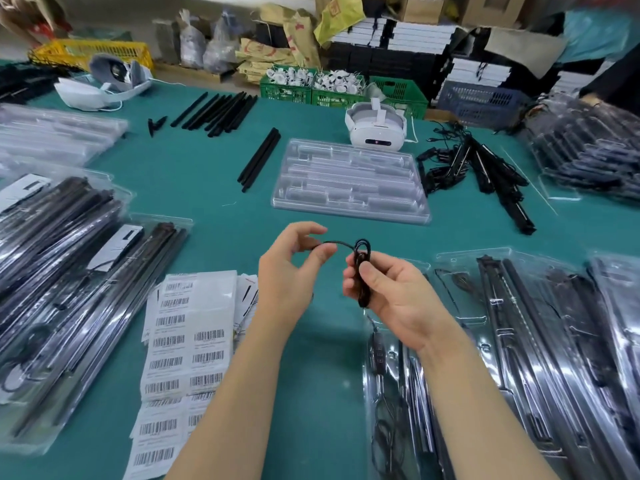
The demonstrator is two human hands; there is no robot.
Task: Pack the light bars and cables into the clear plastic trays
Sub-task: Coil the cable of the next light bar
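My right hand grips a coiled black cable above the green table. My left hand pinches the cable's loose end between thumb and forefinger, just left of the coil. Beyond my hands lies an empty clear plastic tray. Two black light bars lie left of that tray, and several more lie farther back. A tangle of bars and cables sits to the tray's right.
Packed trays are stacked at the left, far left, right and far right. Barcode label sheets lie near my left arm. Two white headsets and green crates stand at the back.
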